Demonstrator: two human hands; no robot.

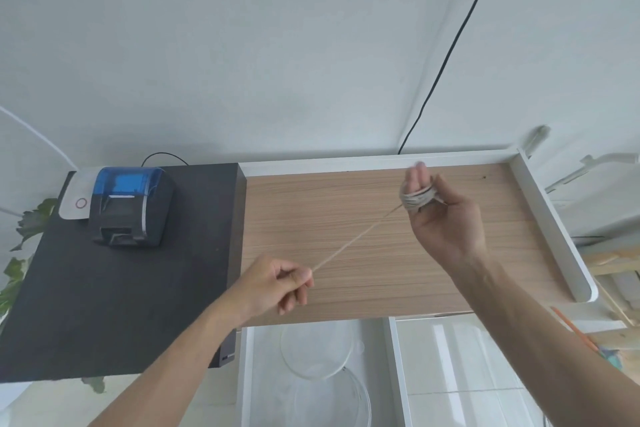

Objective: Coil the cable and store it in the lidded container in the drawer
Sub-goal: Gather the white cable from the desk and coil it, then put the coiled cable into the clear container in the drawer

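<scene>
A thin pale cable (360,238) runs taut above the wooden desk between my hands. My left hand (277,282) pinches its free end between thumb and fingers over the desk's front edge. My right hand (446,218) is raised at the back right, and several turns of the cable are coiled (417,199) around its extended fingers. Below the desk's front edge the white drawer (246,374) stands open. In it lie a clear round lid (317,347) and a clear round container (332,402), partly cut off by the bottom of the frame.
A blue-and-grey receipt printer (130,206) stands on a black surface (104,305) to the left. The wooden desk (381,270) has a white raised rim (550,229) at the back and right. A black wire (446,55) hangs down the wall. Plant leaves (20,253) show at far left.
</scene>
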